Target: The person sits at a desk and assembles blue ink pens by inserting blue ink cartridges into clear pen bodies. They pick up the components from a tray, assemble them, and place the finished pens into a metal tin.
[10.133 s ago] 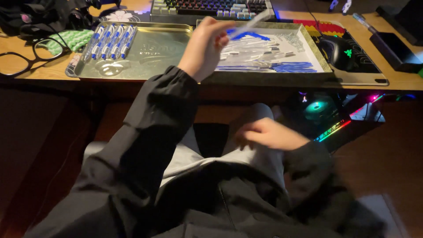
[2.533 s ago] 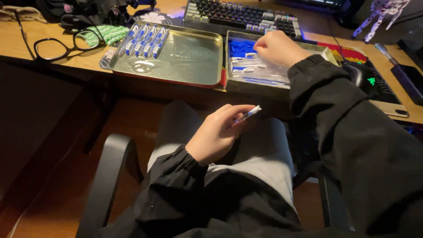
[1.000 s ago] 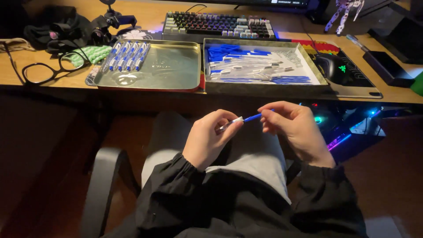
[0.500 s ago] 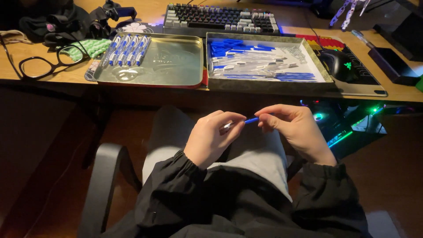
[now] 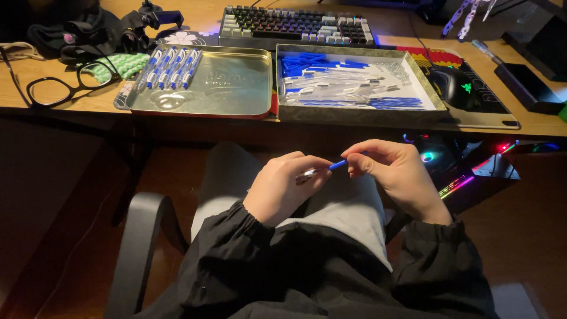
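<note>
Over my lap, my left hand (image 5: 287, 188) and my right hand (image 5: 394, 172) hold one pen (image 5: 331, 167) between them. The left fingers grip its clear barrel; the right fingertips pinch its blue end. On the desk above, a right-hand metal tray (image 5: 360, 113) holds loose clear barrels and blue pen parts. A left-hand metal tray (image 5: 236, 88) carries a short row of finished blue-and-white pens (image 5: 170, 68) at its left end.
A backlit keyboard (image 5: 295, 23) lies behind the trays. Black-rimmed glasses (image 5: 56, 88) and a green cloth (image 5: 118, 64) sit at the desk's left, a black mouse (image 5: 452, 85) on its pad at the right. A chair armrest (image 5: 139, 236) stands beside my left leg.
My right hand came back from the right tray to my lap and met the left hand; both now hold the pen, and over the last second they barely shift.
</note>
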